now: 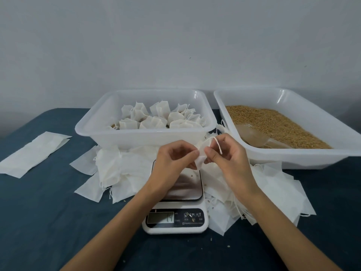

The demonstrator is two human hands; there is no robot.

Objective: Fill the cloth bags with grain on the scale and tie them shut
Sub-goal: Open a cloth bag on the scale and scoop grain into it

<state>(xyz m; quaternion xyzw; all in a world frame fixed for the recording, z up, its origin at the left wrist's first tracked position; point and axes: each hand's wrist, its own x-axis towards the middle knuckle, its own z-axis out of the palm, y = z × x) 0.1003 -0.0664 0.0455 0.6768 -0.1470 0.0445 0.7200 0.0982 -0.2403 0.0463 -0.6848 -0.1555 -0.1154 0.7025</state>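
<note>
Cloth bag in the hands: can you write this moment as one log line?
hands: left hand, right hand pinch cloth bag | above scale | drawstring loose

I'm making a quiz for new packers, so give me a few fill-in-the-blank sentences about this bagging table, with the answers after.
1. The clear scoop lies in the tray of ____.
2. Both hands, the left hand and the right hand, hold one small cloth bag above the ____.
3. The tied bags sit in the ____ of the two trays.

Answers: grain; scale; left
</note>
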